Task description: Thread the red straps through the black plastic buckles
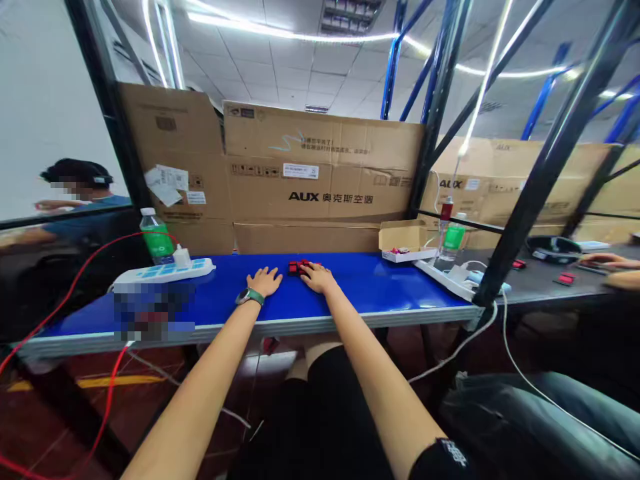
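Note:
My left hand [265, 281] lies flat on the blue table [360, 287], fingers spread, holding nothing; a watch with a green strap sits on its wrist. My right hand [317, 276] rests beside it, fingers reaching onto a small cluster of red and black parts [296, 267] at the middle of the table. Whether those fingers grip a part is hidden by the hand itself.
A white power strip [165, 272] and a green-labelled bottle [156, 237] stand at the left. An open cardboard box [406, 241] with small parts, another bottle [453, 240] and a second power strip [450, 279] are at the right. Cardboard cartons wall the back. Another person's hand [607, 260] works at the right.

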Demonstrator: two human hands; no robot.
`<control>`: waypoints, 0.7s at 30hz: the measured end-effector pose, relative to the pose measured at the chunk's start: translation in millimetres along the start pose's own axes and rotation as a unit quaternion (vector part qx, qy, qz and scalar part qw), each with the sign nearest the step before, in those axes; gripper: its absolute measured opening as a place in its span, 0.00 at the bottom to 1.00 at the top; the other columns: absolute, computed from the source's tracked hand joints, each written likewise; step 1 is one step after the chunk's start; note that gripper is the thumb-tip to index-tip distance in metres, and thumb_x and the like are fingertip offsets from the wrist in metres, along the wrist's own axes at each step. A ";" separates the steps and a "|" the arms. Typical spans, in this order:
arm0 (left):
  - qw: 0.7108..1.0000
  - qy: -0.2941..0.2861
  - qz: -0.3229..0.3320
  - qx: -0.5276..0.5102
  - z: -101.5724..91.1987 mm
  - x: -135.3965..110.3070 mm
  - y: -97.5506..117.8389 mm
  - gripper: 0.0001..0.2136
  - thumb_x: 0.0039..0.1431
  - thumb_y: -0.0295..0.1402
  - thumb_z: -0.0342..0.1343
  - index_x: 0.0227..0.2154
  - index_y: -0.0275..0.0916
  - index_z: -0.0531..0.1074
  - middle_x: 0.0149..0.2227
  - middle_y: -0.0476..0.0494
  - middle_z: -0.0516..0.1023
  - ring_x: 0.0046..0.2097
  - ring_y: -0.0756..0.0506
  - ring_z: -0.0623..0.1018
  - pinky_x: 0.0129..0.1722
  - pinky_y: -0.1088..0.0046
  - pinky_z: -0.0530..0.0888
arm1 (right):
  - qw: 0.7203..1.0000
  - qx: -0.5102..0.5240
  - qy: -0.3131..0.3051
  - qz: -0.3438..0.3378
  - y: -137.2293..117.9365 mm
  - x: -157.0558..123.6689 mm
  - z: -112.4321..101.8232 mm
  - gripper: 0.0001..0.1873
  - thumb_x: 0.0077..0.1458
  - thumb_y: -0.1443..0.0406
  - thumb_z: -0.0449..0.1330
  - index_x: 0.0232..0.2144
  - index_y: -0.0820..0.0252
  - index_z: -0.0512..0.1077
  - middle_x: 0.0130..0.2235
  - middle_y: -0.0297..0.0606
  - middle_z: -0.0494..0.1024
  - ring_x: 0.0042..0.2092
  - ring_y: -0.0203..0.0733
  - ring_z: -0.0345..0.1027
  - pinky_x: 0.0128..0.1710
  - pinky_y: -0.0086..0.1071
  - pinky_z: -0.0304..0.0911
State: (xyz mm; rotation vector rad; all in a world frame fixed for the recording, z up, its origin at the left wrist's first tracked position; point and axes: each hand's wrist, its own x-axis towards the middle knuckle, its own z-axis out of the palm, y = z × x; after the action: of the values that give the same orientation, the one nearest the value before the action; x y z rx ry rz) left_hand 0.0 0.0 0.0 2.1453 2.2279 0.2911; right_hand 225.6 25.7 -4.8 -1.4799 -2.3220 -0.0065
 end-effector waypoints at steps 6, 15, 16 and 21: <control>0.995 0.079 0.052 -0.031 -1.3 -3.9 4.3 0.29 0.68 0.47 0.41 0.70 0.48 0.55 0.73 0.34 0.52 0.69 0.28 0.60 0.63 0.37 0.58 | 0.997 0.067 0.003 -0.049 7.9 2.2 -11.3 0.17 0.60 0.63 0.56 0.49 0.54 0.77 0.55 0.40 0.75 0.56 0.47 0.68 0.57 0.39 0.62; 0.969 0.117 0.217 -0.013 4.1 -4.3 13.6 0.24 0.67 0.28 0.42 0.61 0.50 0.69 0.60 0.37 0.70 0.56 0.36 0.72 0.56 0.48 0.64 | 0.990 -0.025 0.139 -0.028 -7.6 -12.1 -17.1 0.26 0.61 0.67 0.53 0.61 0.53 0.67 0.66 0.50 0.59 0.63 0.57 0.54 0.58 0.50 0.54; 0.967 0.127 0.218 -0.012 4.5 -3.6 12.4 0.23 0.67 0.28 0.43 0.60 0.48 0.70 0.58 0.36 0.71 0.55 0.36 0.72 0.54 0.49 0.65 | 0.987 -0.025 0.140 -0.076 -11.4 -13.6 -19.4 0.26 0.62 0.65 0.54 0.62 0.52 0.65 0.65 0.50 0.59 0.62 0.56 0.55 0.58 0.49 0.54; 0.967 0.159 0.201 -0.003 3.1 -4.1 7.9 0.13 0.67 0.34 0.51 0.52 0.45 0.73 0.57 0.36 0.70 0.55 0.34 0.70 0.51 0.54 0.65 | 0.977 -0.047 0.076 -0.195 -21.7 -12.8 -18.6 0.19 0.65 0.62 0.53 0.57 0.51 0.70 0.55 0.45 0.71 0.56 0.52 0.59 0.56 0.46 0.54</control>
State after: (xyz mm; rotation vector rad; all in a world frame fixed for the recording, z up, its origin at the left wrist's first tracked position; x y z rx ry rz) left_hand 8.5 -3.5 -2.2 2.7031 1.8876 0.6975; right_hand 217.2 1.1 12.6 -0.9994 -2.4723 -0.3278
